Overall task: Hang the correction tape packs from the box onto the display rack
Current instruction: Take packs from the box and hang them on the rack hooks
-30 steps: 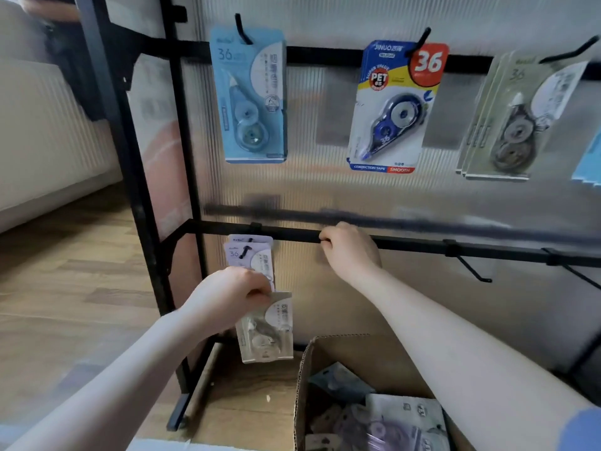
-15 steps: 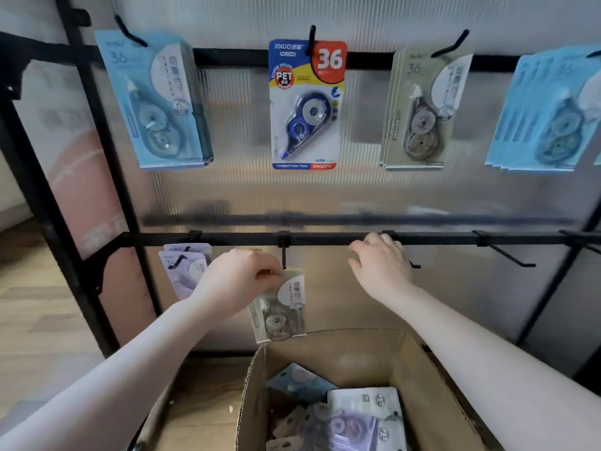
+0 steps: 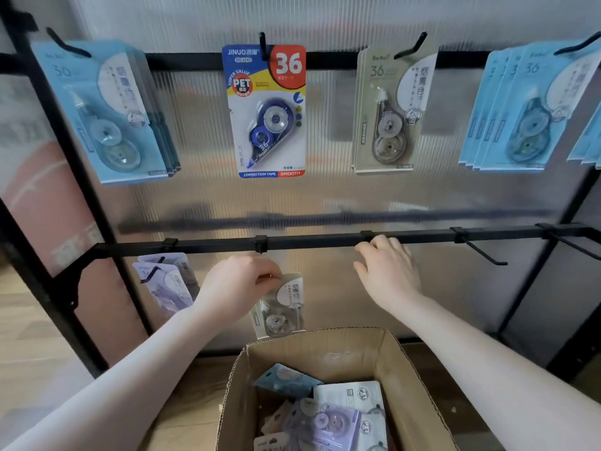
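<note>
My left hand (image 3: 239, 286) pinches the top of a beige correction tape pack (image 3: 281, 307) just under the second hook (image 3: 260, 245) of the lower black rail (image 3: 309, 240). My right hand (image 3: 388, 271) lies with relaxed fingers against that rail, beside the third hook clip, holding nothing. Below stands an open cardboard box (image 3: 403, 362) with several packs (image 3: 325, 415) inside. Lilac packs (image 3: 169, 281) hang on the first lower hook.
The upper rail carries light blue packs (image 3: 110, 115), a blue JINUO pack (image 3: 268, 112), beige packs (image 3: 388, 112) and more blue packs (image 3: 523, 105). Two bare hooks (image 3: 484, 253) jut out at the lower right. The black rack frame (image 3: 70, 151) stands at the left over a wooden floor.
The view and both hands have shifted right along the lower rail. My left hand carried the beige pack from beside the lilac packs to under the second hook; my right hand slid right.
</note>
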A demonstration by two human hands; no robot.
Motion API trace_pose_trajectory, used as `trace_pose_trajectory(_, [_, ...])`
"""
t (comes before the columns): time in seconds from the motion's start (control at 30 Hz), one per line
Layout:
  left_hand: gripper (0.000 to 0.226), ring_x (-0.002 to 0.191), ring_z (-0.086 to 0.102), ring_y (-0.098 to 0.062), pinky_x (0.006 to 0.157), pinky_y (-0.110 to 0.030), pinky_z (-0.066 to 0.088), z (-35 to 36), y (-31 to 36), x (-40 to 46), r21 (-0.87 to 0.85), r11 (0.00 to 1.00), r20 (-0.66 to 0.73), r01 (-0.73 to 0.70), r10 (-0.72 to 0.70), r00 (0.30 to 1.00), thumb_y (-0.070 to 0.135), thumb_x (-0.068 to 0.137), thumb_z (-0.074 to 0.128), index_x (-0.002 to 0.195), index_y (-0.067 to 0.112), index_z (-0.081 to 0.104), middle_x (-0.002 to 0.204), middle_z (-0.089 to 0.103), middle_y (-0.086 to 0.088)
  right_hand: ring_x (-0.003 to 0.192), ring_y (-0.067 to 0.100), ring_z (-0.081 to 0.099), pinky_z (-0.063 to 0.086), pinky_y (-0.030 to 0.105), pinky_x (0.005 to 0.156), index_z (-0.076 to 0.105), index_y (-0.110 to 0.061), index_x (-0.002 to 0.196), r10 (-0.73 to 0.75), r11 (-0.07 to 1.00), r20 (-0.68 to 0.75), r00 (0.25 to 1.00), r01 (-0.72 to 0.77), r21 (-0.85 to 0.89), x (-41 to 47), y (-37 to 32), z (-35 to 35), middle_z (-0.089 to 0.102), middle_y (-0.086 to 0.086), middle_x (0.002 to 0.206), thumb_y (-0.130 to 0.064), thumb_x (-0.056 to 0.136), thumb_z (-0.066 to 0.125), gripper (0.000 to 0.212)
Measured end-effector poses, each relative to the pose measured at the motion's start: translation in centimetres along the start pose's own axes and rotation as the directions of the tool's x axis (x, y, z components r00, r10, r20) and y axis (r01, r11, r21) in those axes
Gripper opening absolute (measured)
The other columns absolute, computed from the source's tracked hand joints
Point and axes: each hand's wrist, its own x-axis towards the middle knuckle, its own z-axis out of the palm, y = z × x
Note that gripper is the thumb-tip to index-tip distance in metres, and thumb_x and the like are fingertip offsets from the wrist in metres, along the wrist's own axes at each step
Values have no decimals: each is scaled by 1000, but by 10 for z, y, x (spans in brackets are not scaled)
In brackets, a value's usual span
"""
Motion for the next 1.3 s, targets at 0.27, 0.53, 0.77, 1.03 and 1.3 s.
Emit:
trace_pose_trajectory(0.27, [19, 81, 54, -9, 63, -19, 42, -66, 51, 37, -102, 995, 112, 0, 12, 994, 33, 92, 54, 101, 25, 69, 96, 61, 9, 126, 18, 40, 33, 29, 104, 40, -22, 138, 83, 997, 130, 988, -81, -17, 0, 21, -87, 46, 1, 134, -32, 99, 40, 40])
trace_pose_trajectory(0.53, [17, 83, 61, -17, 60, -26, 42, -142, 112, 85, -194, 981, 97, -19, 38, 995, 30, 91, 55, 95, 23, 70, 95, 65, 7, 120, 20, 44, 37, 32, 99, 43, -20, 134, 184, 983, 204, 962, -181, -36, 2, 47, -185, 48, 3, 129, -30, 97, 43, 38])
trace_pose_trajectory(0.77, [12, 73, 63, -19, 56, -27, 46, -188, 165, 132, -248, 961, 35, -122, 135, 990, 25, 87, 62, 91, 20, 72, 85, 66, 3, 117, 21, 45, 39, 32, 95, 44, -20, 134, 220, 975, 238, 946, -222, -18, 10, 68, -242, 48, 4, 128, -29, 97, 44, 38])
trace_pose_trajectory(1.03, [26, 68, 64, -22, 52, -34, 52, -208, 190, 173, -242, 964, 44, -111, 125, 991, 32, 87, 51, 94, 18, 73, 86, 66, 1, 110, 24, 51, 44, 34, 91, 50, -16, 129, 184, 982, 271, 945, -189, -6, 33, 86, -268, 52, 7, 124, -28, 95, 48, 37])
trace_pose_trajectory(1.3, [18, 72, 63, -25, 56, -37, 51, -194, 190, 193, -177, 984, 81, -15, 30, 996, 25, 91, 58, 95, 15, 72, 91, 65, -3, 113, 24, 49, 45, 34, 93, 49, -15, 127, 128, 989, 311, 942, -145, 30, 47, 94, -269, 52, 8, 124, -28, 94, 50, 35])
